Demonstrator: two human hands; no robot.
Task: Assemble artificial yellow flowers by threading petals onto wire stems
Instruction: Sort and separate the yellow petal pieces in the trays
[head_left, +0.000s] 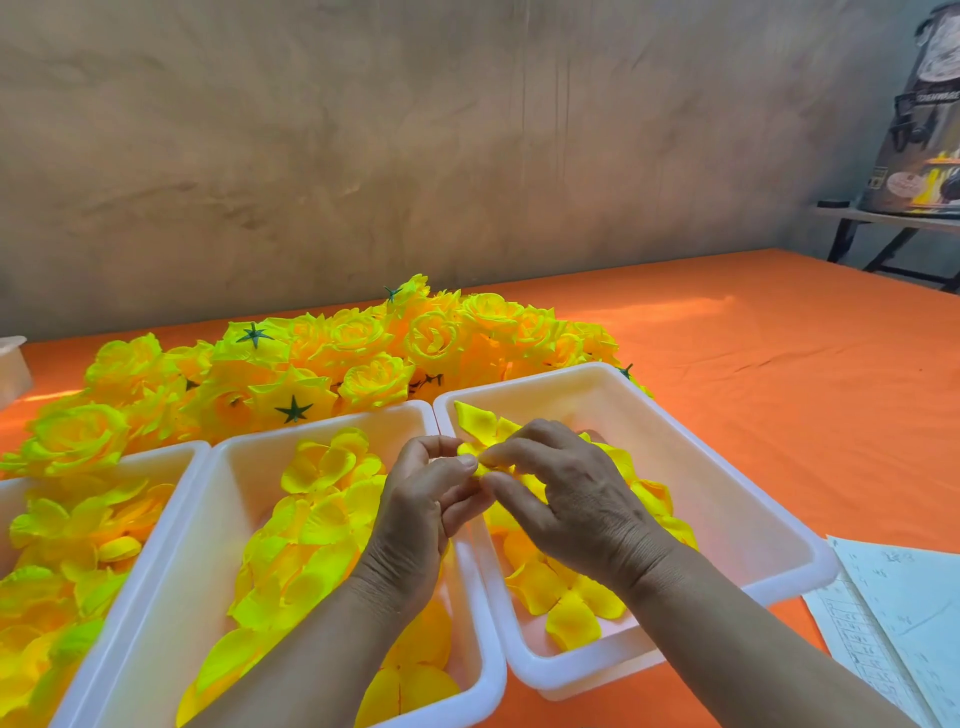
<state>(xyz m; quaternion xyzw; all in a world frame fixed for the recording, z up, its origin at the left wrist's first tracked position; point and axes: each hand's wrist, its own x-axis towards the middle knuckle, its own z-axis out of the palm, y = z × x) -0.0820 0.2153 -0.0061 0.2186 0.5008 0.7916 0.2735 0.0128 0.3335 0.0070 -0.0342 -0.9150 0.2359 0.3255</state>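
On the table (779, 364), the left tray (161, 453), middle tray (208, 519) and right tray (675, 441) stand side by side, with petals (311, 519) in each. Assembled flowers (363, 353) are heaped behind them. Papers (893, 623) lie to the right, and perhaps a tub (10, 364) at far left.

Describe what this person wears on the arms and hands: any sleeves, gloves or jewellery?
The left hand and the right hand are bare: no gloves, no rings visible. The left forearm and right forearm are bare too, with no sleeve, watch or bracelet in view.
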